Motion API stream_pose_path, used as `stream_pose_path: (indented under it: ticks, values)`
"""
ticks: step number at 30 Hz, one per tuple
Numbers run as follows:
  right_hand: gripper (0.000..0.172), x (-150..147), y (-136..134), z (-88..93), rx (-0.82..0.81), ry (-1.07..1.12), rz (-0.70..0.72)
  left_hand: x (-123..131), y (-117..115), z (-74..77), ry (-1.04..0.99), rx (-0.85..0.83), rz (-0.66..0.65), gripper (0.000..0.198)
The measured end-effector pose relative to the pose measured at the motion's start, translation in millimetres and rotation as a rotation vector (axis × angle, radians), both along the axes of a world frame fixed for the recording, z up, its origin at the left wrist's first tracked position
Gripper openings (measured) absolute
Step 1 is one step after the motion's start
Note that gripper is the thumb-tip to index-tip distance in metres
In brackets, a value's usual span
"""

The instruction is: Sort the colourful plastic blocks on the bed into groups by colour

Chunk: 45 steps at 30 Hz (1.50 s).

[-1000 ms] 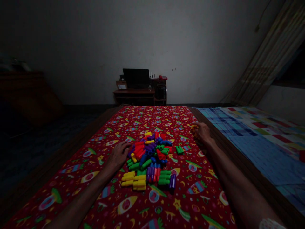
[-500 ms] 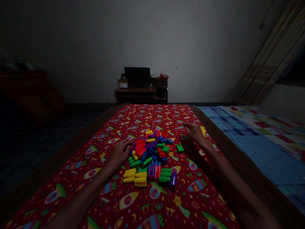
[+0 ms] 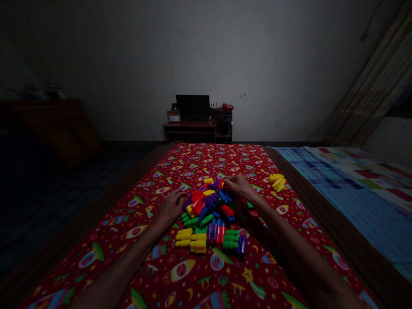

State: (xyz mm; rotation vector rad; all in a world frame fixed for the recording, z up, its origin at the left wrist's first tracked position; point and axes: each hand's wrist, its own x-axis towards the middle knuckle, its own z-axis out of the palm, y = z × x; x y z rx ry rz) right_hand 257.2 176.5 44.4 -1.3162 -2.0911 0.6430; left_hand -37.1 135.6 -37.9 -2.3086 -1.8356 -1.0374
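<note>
A heap of plastic toy building blocks (image 3: pixel 210 199) in red, blue, purple, green and yellow lies on the red patterned cloth (image 3: pixel 180 283). My left hand (image 3: pixel 172 207) rests open at the heap's left edge, fingers loosely stretched. At the far right of the heap, my right hand (image 3: pixel 240 186) reaches in with its fingers bent together beside red and purple blocks. What those fingertips hold, if anything, is too dark and small to make out. Nearer to me, a row of yellow blocks (image 3: pixel 198 245), purple and red ones, green blocks (image 3: pixel 231 239) and a purple block (image 3: pixel 242 244) sits side by side.
A small group of yellow blocks (image 3: pixel 277 182) lies apart at the cloth's right edge. Bedding (image 3: pixel 325 184) spreads beyond on the right. A low desk (image 3: pixel 189 125) with a dark screen (image 3: pixel 193 107) stands against the far wall. A wooden cabinet (image 3: pixel 61 128) is at left.
My right hand has moved left from the yellow group at the right edge to the heap, uncovering that group. My left hand stays beside the heap. The view has shifted slightly.
</note>
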Motion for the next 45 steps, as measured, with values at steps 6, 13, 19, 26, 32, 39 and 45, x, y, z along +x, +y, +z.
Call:
stream_pose_path:
  ticks: [6, 13, 19, 26, 32, 39, 45]
  values:
    - [0.033, 11.4, 22.4, -17.3, 0.018, 0.033, -0.121, 0.8, -0.9, 0.2, -0.006, 0.008, -0.002, 0.034]
    - [0.036, 14.1, 26.5, -12.6, -0.28, 0.176, 0.124, 0.9, 0.1, -0.3, -0.008, -0.003, 0.004, 0.036]
    - [0.023, 14.4, 23.6, -13.5, -0.332, 0.123, 0.119, -1.2, 0.5, -1.9, 0.01, -0.026, 0.005, 0.038]
    - [0.021, 35.0, 33.3, -9.0, -0.118, 0.05, -0.105, -1.6, 0.3, -4.1, 0.01, 0.015, -0.01, 0.037]
    - [0.025, 96.7, 34.5, 0.0, 0.239, -0.311, -0.441, -1.1, 1.1, -0.8, 0.018, 0.002, -0.003, 0.037]
    - [0.028, 138.0, 25.8, -9.9, 0.161, -0.593, -0.611, -3.5, 5.2, -4.8, 0.016, 0.009, -0.009, 0.037]
    - [0.029, 130.8, 27.0, -6.0, 0.255, -0.492, -0.639, -4.2, 6.2, -7.2, 0.008, 0.026, -0.012, 0.036]
